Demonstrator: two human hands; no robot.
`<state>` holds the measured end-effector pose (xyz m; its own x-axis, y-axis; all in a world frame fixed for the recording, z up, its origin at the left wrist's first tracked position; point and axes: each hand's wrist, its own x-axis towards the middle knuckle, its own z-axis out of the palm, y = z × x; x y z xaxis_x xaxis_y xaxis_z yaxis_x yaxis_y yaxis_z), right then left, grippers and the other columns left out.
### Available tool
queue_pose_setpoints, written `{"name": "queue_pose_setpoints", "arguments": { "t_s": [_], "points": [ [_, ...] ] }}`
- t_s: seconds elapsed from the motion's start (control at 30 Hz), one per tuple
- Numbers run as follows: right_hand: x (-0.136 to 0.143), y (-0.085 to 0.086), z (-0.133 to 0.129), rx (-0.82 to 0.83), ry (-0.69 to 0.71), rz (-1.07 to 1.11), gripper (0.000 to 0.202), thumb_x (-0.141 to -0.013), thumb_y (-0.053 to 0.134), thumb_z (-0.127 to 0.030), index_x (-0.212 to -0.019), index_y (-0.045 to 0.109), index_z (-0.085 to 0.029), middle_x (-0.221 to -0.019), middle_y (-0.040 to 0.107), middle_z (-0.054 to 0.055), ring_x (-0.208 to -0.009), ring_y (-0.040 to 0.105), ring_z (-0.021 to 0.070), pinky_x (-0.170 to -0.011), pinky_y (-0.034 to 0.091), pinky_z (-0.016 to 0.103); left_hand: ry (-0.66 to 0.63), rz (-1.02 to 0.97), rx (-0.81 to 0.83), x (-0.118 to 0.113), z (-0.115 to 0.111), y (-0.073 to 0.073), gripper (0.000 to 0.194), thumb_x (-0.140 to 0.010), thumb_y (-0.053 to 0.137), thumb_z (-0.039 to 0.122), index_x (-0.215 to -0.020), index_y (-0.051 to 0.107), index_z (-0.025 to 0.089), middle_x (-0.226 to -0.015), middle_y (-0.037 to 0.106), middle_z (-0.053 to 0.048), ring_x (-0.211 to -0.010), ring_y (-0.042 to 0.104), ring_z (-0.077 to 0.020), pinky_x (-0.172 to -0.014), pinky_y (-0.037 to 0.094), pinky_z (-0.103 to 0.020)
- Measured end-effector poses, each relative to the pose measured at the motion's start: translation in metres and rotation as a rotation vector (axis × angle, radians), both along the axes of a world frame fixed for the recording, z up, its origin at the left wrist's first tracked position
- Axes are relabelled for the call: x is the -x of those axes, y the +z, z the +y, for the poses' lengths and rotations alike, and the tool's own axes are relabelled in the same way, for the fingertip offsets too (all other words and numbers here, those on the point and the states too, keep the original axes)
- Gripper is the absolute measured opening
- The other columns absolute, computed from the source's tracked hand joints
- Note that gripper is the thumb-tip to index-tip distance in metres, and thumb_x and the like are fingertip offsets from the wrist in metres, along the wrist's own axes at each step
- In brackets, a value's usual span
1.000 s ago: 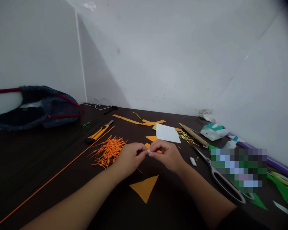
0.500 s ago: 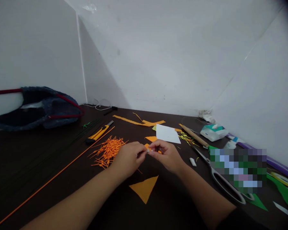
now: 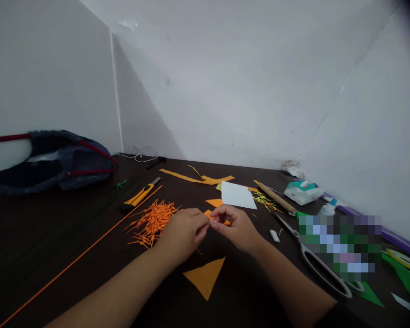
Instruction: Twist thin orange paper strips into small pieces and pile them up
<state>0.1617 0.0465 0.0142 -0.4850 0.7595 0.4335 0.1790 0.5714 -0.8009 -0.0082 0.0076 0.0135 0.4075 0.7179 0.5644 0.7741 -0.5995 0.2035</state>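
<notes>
My left hand (image 3: pixel 187 230) and my right hand (image 3: pixel 235 226) meet over the dark table, thumbs and fingertips pinched together. Between them shows a tiny whitish piece (image 3: pixel 212 222), mostly covered by the fingers; its kind is too small to make out. Left of my left hand lies a heap of thin orange stamen-like strands (image 3: pixel 153 221). An orange paper triangle (image 3: pixel 207 277) rests on the table nearer to me, below both hands. Just beyond the fingertips are small orange pieces (image 3: pixel 214 202) and a white paper sheet (image 3: pixel 238 195).
Scissors (image 3: pixel 323 269) and a wooden-handled tool (image 3: pixel 276 197) lie on the right, near a tissue pack (image 3: pixel 302 191). A yellow utility knife (image 3: pixel 141 195) and a long orange stick (image 3: pixel 78 258) are on the left. A dark fabric bag (image 3: pixel 85 159) stands at far left. Walls rise behind.
The view has tilted up slightly, so everything on the table sits a little lower. My fingertips have drawn closer around the whitish piece, and less of it shows.
</notes>
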Motion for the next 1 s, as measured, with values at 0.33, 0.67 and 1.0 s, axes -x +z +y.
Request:
{"name": "queue_pose_setpoints", "arguments": {
  "t_s": [0.33, 0.67, 1.0],
  "points": [
    [-0.0012, -0.0004, 0.0012, -0.041, -0.006, -0.033, 0.008, -0.066, 0.057, -0.014, -0.07, 0.055, -0.02, -0.069, 0.056, 0.0, -0.066, 0.051, 0.0135, -0.063, 0.042, 0.029, -0.017, 0.058, 0.012, -0.0002, 0.0003, 0.0038, 0.018, -0.081, 0.043, 0.018, -0.077, 0.061, 0.018, -0.076, 0.059, -0.003, -0.072, 0.052, -0.0143, -0.065, 0.042, -0.027],
    [-0.0016, 0.0004, -0.0003, 0.01, 0.065, -0.002, 0.012, -0.068, 0.057, -0.015, -0.078, 0.057, -0.021, -0.069, 0.054, -0.001, -0.065, 0.049, 0.0122, -0.061, 0.042, 0.027, -0.063, 0.101, -0.001, 0.0007, 0.0015, 0.003, 0.021, -0.084, 0.04, 0.017, -0.08, 0.06, 0.019, -0.078, 0.06, -0.003, -0.075, 0.052, -0.0148, -0.068, 0.041, -0.029],
    [-0.002, 0.0032, -0.0015, -0.064, 0.018, -0.021, 0.008, -0.065, 0.055, -0.012, -0.066, 0.054, -0.02, -0.068, 0.057, 0.0, -0.067, 0.052, 0.0141, -0.063, 0.042, 0.029, -0.084, -0.026, 0.085, 0.0003, -0.0019, 0.0047, 0.01, -0.079, 0.05, 0.019, -0.083, 0.058, 0.02, -0.08, 0.06, -0.002, -0.075, 0.052, -0.0151, -0.068, 0.041, -0.029]
  ]
}}
